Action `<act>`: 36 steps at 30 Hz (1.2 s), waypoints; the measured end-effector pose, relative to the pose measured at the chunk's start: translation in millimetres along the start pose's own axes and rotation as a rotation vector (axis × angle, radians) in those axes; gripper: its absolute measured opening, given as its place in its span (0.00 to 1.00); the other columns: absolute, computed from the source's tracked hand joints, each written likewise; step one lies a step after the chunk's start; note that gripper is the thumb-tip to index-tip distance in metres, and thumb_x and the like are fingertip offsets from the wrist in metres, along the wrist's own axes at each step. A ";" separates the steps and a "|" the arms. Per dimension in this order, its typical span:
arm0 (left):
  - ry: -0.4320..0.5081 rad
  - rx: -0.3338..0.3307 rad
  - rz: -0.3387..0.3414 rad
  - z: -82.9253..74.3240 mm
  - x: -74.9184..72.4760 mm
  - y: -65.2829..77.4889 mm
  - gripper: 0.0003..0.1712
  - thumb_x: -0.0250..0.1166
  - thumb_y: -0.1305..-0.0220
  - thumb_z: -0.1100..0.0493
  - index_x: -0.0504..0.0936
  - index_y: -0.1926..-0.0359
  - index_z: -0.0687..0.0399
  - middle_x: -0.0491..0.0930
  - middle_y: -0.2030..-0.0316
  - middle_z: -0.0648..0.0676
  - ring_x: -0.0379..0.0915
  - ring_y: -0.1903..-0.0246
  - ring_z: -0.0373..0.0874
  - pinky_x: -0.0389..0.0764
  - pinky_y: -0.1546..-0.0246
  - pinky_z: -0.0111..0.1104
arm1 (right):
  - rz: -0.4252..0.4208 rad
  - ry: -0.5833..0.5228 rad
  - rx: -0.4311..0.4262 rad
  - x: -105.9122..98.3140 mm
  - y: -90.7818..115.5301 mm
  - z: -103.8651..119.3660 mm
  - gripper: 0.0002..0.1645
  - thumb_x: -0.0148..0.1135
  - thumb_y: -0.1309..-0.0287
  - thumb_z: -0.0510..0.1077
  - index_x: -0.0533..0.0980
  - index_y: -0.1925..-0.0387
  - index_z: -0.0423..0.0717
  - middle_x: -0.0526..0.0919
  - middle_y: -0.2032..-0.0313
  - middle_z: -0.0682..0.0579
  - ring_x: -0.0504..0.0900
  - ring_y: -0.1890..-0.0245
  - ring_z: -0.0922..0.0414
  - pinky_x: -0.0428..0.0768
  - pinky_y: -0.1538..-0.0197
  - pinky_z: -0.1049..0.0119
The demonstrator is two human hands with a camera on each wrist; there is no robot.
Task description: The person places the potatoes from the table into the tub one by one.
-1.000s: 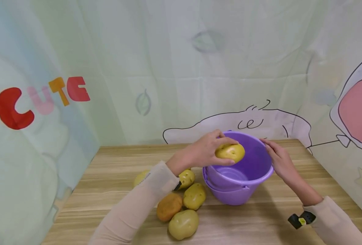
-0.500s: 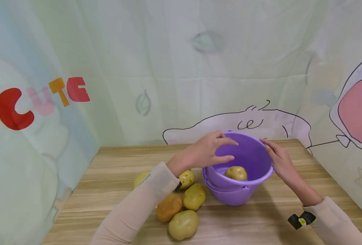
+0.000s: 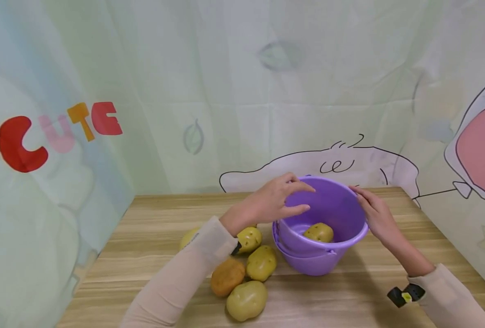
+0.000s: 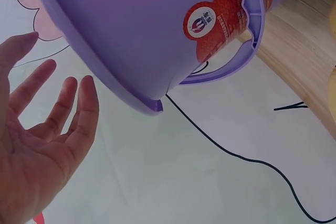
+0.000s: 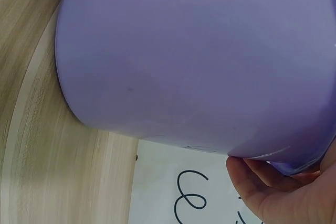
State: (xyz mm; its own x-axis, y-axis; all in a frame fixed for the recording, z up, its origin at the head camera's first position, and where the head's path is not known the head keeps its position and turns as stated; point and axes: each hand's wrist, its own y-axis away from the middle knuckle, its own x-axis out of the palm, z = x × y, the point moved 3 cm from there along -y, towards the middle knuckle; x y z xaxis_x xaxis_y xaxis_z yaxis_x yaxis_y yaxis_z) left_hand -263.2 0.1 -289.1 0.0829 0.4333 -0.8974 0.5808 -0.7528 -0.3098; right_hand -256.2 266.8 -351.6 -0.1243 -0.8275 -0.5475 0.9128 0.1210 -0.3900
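A purple bucket [image 3: 313, 262] stands on the wooden table, its handle hanging down at the near left side. One yellow potato [image 3: 319, 233] lies on the bottom inside it. My left hand [image 3: 277, 198] hovers over the left part of the rim, thumb and fingers spread, holding nothing; the left wrist view shows its palm [image 4: 44, 156] beside the bucket's rim. At the right side, my right hand [image 3: 375, 214] holds the bucket by the rim, and in the right wrist view its fingertips bend against the outer wall [image 5: 199, 66].
Left of the bucket lie several potatoes: a yellow one [image 3: 261, 263], a pale one [image 3: 247, 300], a brownish-orange one [image 3: 228, 277], another yellow one [image 3: 249, 239], and one partly behind the left sleeve [image 3: 189, 237]. A printed curtain [image 3: 242, 91] hangs behind the table [image 3: 152, 214].
My left hand has let go of the yellow potato, which dropped to the bottom of the bucket. The left hand then drew back very slightly leftward; the right hand keeps its place at the rim.
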 end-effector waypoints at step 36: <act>0.087 -0.202 -0.117 57.2 -41.3 74.1 0.22 0.62 0.29 0.50 0.77 0.38 0.49 0.70 0.49 0.53 0.72 0.53 0.47 0.80 0.55 0.40 | -0.026 0.052 -0.032 -1.3 2.8 3.4 0.25 0.40 0.22 0.41 0.69 0.36 0.26 0.74 0.41 0.29 0.72 0.44 0.62 0.63 0.51 0.86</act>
State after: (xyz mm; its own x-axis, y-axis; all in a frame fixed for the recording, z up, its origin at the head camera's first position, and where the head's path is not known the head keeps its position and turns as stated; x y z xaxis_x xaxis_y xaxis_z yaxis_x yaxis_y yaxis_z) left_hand -269.9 -101.9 -292.9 0.0700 0.5590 -0.8262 0.7399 -0.5846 -0.3329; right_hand -252.2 266.3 -349.4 -0.1685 -0.8011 -0.5743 0.8963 0.1180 -0.4275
